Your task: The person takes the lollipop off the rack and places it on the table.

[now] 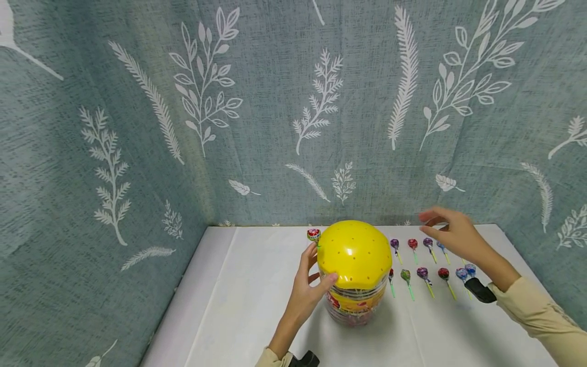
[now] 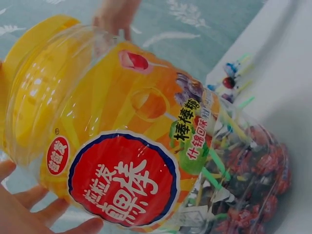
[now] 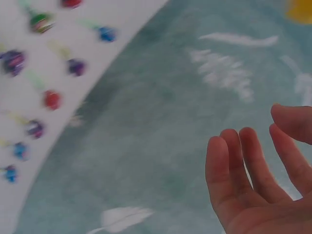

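Note:
A clear plastic candy jar (image 2: 146,102) with a yellow lid (image 1: 354,252) stands on the white table. Many wrapped lollipops show through its lower wall in the left wrist view. My left hand (image 1: 304,288) holds the jar at its left side near the top, thumb on the lid's front edge. A red-and-green lollipop (image 1: 314,235) shows just above the left fingers; whether they touch it I cannot tell. My right hand (image 1: 451,232) is raised beside the jar, fingers slightly bent and apart, with nothing between them.
Two rows of lollipops lie right of the jar, among them a green one (image 1: 405,276), a red one (image 1: 443,274) and a purple one (image 1: 423,273). A leaf-patterned cloth (image 1: 275,127) hangs behind the white table (image 1: 238,306) and at its sides.

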A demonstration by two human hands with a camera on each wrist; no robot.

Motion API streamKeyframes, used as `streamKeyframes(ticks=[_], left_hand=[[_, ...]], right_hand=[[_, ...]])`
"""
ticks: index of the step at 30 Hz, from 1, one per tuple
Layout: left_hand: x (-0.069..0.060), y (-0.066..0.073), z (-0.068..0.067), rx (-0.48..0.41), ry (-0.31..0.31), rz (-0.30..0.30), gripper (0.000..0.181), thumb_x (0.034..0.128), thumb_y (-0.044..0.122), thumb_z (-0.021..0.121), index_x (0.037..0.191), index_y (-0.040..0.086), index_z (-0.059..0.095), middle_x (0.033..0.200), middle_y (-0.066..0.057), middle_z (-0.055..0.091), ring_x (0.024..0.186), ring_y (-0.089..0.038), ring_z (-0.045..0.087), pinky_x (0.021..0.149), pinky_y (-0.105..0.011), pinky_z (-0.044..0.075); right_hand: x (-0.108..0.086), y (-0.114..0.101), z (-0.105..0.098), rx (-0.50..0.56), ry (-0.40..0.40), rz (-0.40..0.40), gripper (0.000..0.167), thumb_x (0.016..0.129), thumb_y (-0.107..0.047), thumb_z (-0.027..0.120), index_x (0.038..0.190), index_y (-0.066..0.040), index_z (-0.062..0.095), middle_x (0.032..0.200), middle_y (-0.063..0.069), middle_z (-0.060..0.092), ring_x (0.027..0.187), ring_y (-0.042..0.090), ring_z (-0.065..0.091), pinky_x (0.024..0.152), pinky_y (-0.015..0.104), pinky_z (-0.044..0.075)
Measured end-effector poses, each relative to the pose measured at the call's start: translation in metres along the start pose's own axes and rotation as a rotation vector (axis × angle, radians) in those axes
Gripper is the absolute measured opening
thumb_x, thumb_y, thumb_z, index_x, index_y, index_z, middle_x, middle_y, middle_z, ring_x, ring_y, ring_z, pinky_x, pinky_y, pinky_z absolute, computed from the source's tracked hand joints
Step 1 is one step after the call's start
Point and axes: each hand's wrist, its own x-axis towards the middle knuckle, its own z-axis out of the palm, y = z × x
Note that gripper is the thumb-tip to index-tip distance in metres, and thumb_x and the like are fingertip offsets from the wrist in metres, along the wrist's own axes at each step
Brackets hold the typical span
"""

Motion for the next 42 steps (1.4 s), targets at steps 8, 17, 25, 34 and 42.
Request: streamKeyframes(ticks=[8,17,25,34,42], left_hand=[[0.001,0.000,-0.001,0.000,0.002,0.007,0.073,0.0842,0.040,0.065,0.146,0.029,0.028,0.147,-0.003,0.034,0.130,-0.026,0.037,0.095,-0.049,0.039],[0.004,-0.002,-0.002,-0.027,-0.020,0.011,0.071,0.0834,0.038,0.067,0.144,0.032,0.030,0.146,-0.001,0.035,0.129,-0.023,0.038,0.095,-0.048,0.040],[0.004,-0.001,-0.004,-0.046,-0.029,0.017,0.072,0.0841,0.033,0.070,0.144,0.033,0.030,0.146,0.000,0.034,0.130,-0.021,0.037,0.095,-0.048,0.039],[0.003,-0.004,-0.001,-0.023,-0.015,-0.006,0.071,0.0841,0.037,0.069,0.143,0.035,0.030,0.145,0.001,0.035,0.129,-0.021,0.037,0.096,-0.047,0.039],[0.002,-0.001,-0.001,-0.023,-0.018,-0.008,0.071,0.0853,0.036,0.069,0.144,0.033,0.029,0.146,-0.001,0.034,0.130,-0.023,0.036,0.096,-0.049,0.038]], right_hand=[[0.010,-0.058,0.002,0.016,0.014,-0.141,0.021,0.090,-0.020,0.065,0.109,-0.010,0.064,0.102,0.002,0.066,0.089,0.017,0.059,0.073,0.029,0.051],[0.016,-0.092,0.008,0.088,-0.008,-0.279,0.020,0.088,-0.013,0.067,0.108,-0.011,0.064,0.101,-0.001,0.065,0.089,0.012,0.060,0.072,0.031,0.053],[0.023,-0.116,0.019,0.153,-0.064,-0.350,0.022,0.086,-0.012,0.069,0.108,-0.013,0.065,0.103,-0.003,0.065,0.089,0.011,0.060,0.072,0.032,0.054],[0.031,-0.144,0.033,0.220,-0.120,-0.420,0.028,0.083,-0.007,0.072,0.110,-0.008,0.064,0.105,0.002,0.066,0.090,0.017,0.060,0.071,0.029,0.054],[0.037,-0.162,0.049,0.246,-0.179,-0.469,0.030,0.083,-0.007,0.070,0.112,-0.006,0.063,0.108,0.004,0.064,0.088,0.019,0.059,0.068,0.028,0.054]])
